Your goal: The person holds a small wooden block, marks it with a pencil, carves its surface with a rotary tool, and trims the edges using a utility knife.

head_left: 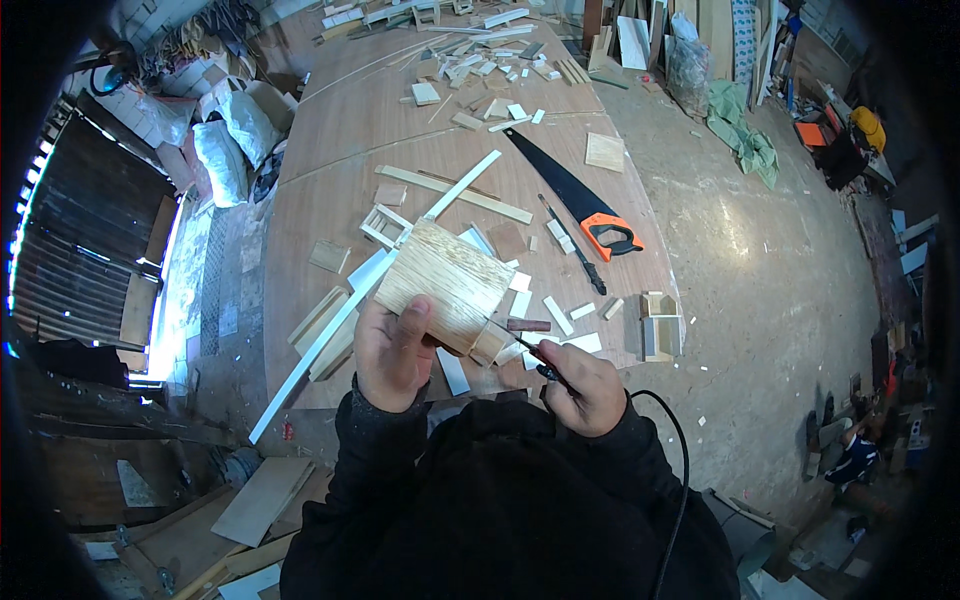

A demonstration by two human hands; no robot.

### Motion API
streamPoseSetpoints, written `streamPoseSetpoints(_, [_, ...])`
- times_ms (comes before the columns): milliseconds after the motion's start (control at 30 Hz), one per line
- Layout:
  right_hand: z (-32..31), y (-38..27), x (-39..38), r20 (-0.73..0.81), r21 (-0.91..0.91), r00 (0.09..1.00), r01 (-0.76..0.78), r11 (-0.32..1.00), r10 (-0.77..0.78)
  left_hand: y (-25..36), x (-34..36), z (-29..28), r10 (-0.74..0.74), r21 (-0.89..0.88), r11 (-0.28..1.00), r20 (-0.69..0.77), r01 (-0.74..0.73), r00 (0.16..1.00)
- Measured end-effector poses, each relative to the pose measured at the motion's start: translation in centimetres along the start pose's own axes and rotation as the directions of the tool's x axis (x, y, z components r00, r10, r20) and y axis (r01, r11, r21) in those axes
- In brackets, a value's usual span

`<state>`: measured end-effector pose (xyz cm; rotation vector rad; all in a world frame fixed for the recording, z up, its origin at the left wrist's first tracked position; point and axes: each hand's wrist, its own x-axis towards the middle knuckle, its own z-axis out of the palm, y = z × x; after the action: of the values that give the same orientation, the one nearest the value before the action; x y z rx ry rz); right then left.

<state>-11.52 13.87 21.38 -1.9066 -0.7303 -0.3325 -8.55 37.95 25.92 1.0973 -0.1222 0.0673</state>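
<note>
My left hand (390, 355) grips a pale wooden block (445, 268) with visible grain, thumb over its front face, above the worktable. My right hand (585, 390) is closed on a black corded tool (550, 370), whose thin tip reaches the block's lower right, by a smaller wooden piece (488, 343). A small dark reddish cylinder (530, 325) lies just right of the block. Behind the block are a small white wooden frame (385, 228) and long pale strips (300, 385).
The plywood table (330, 130) holds a black-and-orange handsaw (610, 235), a long dark tool (590, 270), an open wooden box (658, 325) and scattered offcuts (475, 70). A cable (680, 450) runs from my right hand. Sacks (225, 160) are left, green cloth (740, 140) right.
</note>
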Motion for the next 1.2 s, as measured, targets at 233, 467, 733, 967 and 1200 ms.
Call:
streamPoseSetpoints(233, [0.1,-0.3,-0.1,0.006,-0.001,1.0,-0.013,1.0,0.013,0.0,0.3,0.2,-0.013,-0.002,1.0,-0.04,0.013,0.999])
streamPoseSetpoints(467, [0.5,-0.5,0.0,0.008,-0.006,1.0,-0.03,1.0,0.03,0.0,0.3,0.3,0.001,0.025,1.0,-0.079,0.001,0.997])
streamPoseSetpoints(733, [0.6,-0.7,0.1,0.023,0.006,1.0,-0.017,1.0,0.017,0.0,0.2,-0.8,0.024,0.023,0.999,-0.04,-0.023,0.999])
streamPoseSetpoints(967, [1.1,-0.6,0.5,0.01,0.016,1.0,0.023,1.0,-0.023,-0.1,0.0,-0.2,0.07,0.041,0.997,-0.151,-0.065,0.986])
streamPoseSetpoints(1200, [1.3,-0.5,0.7,0.01,0.025,0.999,0.036,0.999,-0.036,0.1,0.0,-1.1,0.022,0.023,1.0,-0.096,-0.02,0.995])
